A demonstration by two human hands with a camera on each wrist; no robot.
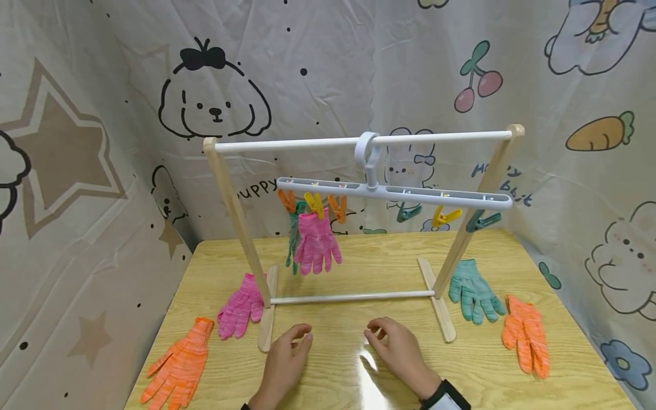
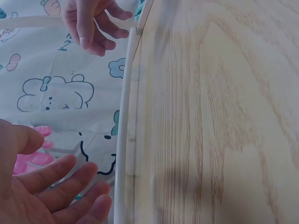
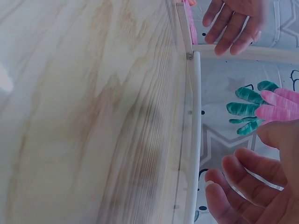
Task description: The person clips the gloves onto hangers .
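Observation:
Near the table's front, my left hand point(image 1: 287, 360) hovers with loosely bent fingers, holding nothing. Across from it, my right hand point(image 1: 402, 354) is likewise empty, its fingers relaxed. Beyond both hands stands a wooden rack with a white top bar point(image 1: 292, 146). From that bar a grey clip hanger point(image 1: 441, 197) hangs by its hook, tilted down to the right. A yellow clip point(image 1: 314, 205) holds a pink glove point(image 1: 318, 245) on the hanger's left half. Behind it hangs a green glove point(image 1: 293, 242), partly hidden, by an orange clip point(image 1: 287, 200).
Left of the rack lie a pink glove point(image 1: 242, 307) and an orange glove point(image 1: 181, 364). To its right are a green glove point(image 1: 474, 293) and an orange glove point(image 1: 527, 336). A yellow clip point(image 1: 445, 217) and two teal clips hang on the hanger's right half.

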